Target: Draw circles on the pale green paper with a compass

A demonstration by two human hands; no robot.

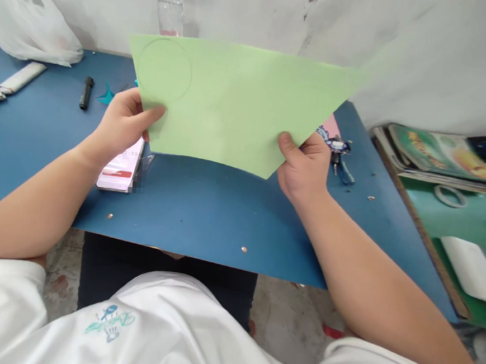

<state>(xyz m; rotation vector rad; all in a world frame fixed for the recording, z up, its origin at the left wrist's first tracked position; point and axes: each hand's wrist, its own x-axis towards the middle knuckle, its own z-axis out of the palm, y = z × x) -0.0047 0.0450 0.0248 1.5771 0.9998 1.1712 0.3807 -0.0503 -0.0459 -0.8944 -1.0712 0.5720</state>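
A sheet of light green paper (232, 100) is held up above the blue table, slightly bowed. A thin circle outline shows near its upper left corner. My left hand (128, 114) pinches the left edge, thumb on the near face and fingers behind. My right hand (306, 161) grips the lower right edge in the same way. Below my left hand lies a phone (120, 167) with a lit screen. Close by my right hand is a bunch of keys (339, 147), partly covered by the sheet and hand.
The blue table (207, 207) meets a wall. At its back left are a white plastic bag (34, 20), a black marker (87, 93) and folded white strips (22, 77). A clear bottle (170, 8) stands behind the paper. Books (447, 153) and a white device (471, 270) lie on the right.
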